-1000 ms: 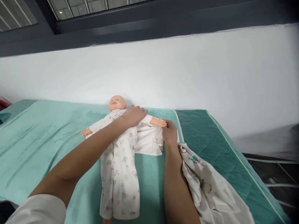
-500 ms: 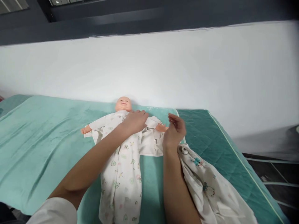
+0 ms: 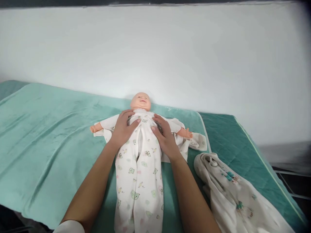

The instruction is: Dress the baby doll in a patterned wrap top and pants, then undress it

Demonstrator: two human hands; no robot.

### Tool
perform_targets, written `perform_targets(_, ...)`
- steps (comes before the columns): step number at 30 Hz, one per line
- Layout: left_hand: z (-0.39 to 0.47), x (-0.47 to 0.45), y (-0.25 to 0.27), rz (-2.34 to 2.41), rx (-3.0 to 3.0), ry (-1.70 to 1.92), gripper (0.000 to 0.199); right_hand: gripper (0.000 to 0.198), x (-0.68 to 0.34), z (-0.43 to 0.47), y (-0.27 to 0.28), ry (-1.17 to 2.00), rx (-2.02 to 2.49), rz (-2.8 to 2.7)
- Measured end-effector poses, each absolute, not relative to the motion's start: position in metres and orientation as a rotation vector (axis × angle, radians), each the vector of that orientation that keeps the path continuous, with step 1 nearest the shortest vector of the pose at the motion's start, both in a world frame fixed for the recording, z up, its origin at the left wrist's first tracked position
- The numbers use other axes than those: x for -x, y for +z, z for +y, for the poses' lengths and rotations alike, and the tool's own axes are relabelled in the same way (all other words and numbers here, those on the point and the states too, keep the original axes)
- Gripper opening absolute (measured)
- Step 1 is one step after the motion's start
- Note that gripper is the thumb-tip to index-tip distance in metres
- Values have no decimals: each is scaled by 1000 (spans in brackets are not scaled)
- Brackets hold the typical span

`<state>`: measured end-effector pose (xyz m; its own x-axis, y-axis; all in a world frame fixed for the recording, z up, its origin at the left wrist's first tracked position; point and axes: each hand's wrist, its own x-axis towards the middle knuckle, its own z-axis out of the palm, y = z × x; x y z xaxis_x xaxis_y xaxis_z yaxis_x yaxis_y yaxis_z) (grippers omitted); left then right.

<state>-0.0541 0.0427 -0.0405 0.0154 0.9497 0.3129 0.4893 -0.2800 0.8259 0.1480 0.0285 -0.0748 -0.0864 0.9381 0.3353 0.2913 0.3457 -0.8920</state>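
Note:
A baby doll (image 3: 141,102) lies on its back with its arms stretched to the sides. Patterned white baby trousers (image 3: 138,174) cover its front from the chest down, and a white long-sleeved top (image 3: 109,123) shows at the arms. My left hand (image 3: 124,127) rests on the left side of the doll's chest, thumb apart from the fingers. On the right side of the chest lies my right hand (image 3: 165,134), its thumb and fingers also spread over the trousers' upper edge. Both hands look open on the cloth.
Beneath the doll is a light green sheet (image 3: 60,129) over a darker green quilted pad (image 3: 223,136). A white garment with teal figures (image 3: 238,194) lies in a heap at the lower right. A white wall (image 3: 170,55) stands behind.
My right hand has moved left from beside the doll's arm onto its chest. My left hand has shifted to the chest's left side. The view has tilted down.

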Motion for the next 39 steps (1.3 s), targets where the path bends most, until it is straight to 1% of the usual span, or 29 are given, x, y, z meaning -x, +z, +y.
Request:
perform_targets(5, 38, 50, -38, 1479, -1863, 1194, 23, 50, -151, 29, -76, 836, 1136, -1639)
perform_targets(8, 35, 48, -37, 1477, -1962, 1220, 17, 52, -150, 28, -75, 838, 1124, -1647)
perform_targets(10, 34, 46, -37, 1461, -2063, 1228, 16, 51, -150, 27, -73, 841, 1123, -1653)
perform_targets(14, 31, 43, -35, 1418, -2291, 1198, 16, 47, -148, 24, -69, 862, 1146, -1641)
perform_targets(16, 30, 42, -35, 1455, -2377, 1148, 20, 45, -146, 23, -68, 852, 1142, -1636)
perform_targets(20, 29, 41, -34, 1540, -2526, 1042, 33, 35, -142, 21, -66, 727, 1115, -1673)
perform_targets(25, 29, 42, -37, 1614, -2595, 1029, 40, 20, -138, 16, -61, 595, 1091, -1731)
perform_targets(29, 33, 46, -43, 1665, -2621, 1090, 46, 26, -138, 5, -56, 590, 1078, -1694)
perform_targets(36, 39, 52, -53, 1696, -2628, 1188, 48, 47, -156, -33, -71, 640, 1059, -1501)
perform_targets(39, 40, 53, -56, 1695, -2615, 1201, 48, 47, -160, -48, -79, 701, 1122, -1446)
